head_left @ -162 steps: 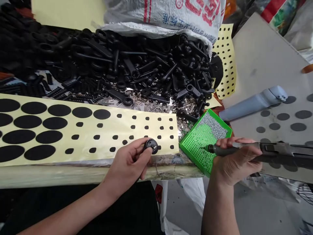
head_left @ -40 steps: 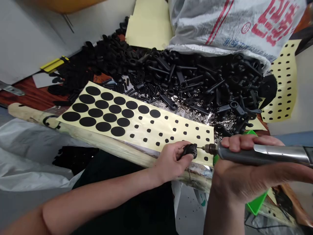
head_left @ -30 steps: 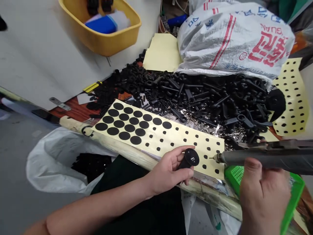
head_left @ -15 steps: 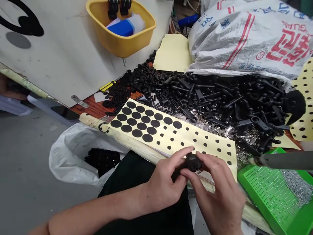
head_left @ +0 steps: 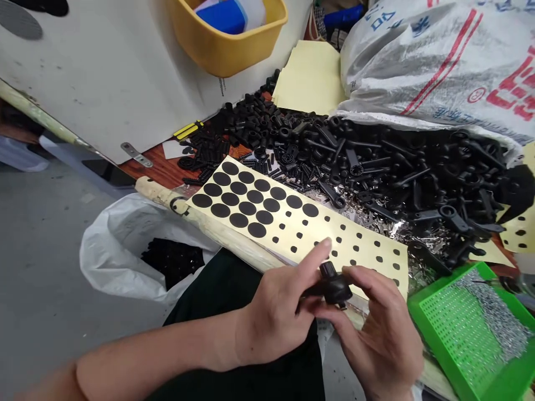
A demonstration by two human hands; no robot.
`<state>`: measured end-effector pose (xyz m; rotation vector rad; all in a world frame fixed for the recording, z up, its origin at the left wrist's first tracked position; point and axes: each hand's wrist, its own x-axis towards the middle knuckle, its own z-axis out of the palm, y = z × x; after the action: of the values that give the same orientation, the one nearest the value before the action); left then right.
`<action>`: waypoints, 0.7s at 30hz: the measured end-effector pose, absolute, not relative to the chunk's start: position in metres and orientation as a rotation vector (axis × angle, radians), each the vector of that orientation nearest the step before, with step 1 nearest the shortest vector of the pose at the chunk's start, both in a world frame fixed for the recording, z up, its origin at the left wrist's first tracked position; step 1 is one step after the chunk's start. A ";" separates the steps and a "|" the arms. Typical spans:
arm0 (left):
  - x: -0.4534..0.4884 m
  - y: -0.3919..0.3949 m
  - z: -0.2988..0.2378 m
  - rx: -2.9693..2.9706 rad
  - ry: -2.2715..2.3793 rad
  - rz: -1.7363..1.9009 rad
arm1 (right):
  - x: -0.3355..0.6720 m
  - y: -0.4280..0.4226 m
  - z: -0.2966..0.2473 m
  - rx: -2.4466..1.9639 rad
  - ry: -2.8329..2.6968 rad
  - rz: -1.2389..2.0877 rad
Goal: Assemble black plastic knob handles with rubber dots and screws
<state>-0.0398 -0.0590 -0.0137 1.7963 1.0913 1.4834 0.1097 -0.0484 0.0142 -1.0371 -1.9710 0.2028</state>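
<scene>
My left hand (head_left: pixel 278 314) is closed round the arm of a black plastic lever handle (head_left: pixel 337 289), its index finger stretched out above the part. A short ribbed black cylinder (head_left: pixel 328 269) sticks up from the handle's round head. At that head, the thumb and index finger of my right hand (head_left: pixel 378 328) pinch the part from below and from the side. Much of the lever's arm is hidden in my left hand. Behind both hands lies a pale yellow sticker sheet (head_left: pixel 321 225) with black round stickers at its left and small dark spots elsewhere.
Black lever handles (head_left: pixel 376 161) and small metal pieces are heaped behind the sheet. A green basket (head_left: pixel 443 317) of metal pins stands at right. A yellow bin (head_left: pixel 234 53) hangs on the panel. An open white bag (head_left: pixel 108 250) with black pieces sits below the table edge.
The ribbed cylinder on the handle's head now shows, and my left index finger has lifted off the part. The view has shifted slightly; a grey rod over the green basket is gone.
</scene>
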 end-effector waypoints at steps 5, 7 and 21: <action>-0.041 -0.061 -0.017 1.257 0.858 1.359 | 0.109 -0.049 0.016 -0.998 -2.030 0.293; -0.042 -0.060 -0.017 1.041 0.771 1.278 | 0.106 -0.050 0.018 -0.980 -2.047 0.278; -0.041 -0.059 -0.015 1.228 1.149 1.162 | 0.087 -0.046 0.014 -1.240 -2.062 -0.010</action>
<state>-0.0406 -0.0594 -0.0155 1.2282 1.1487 1.1622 0.0870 -0.0456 0.0139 -1.2396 -2.0624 -0.0103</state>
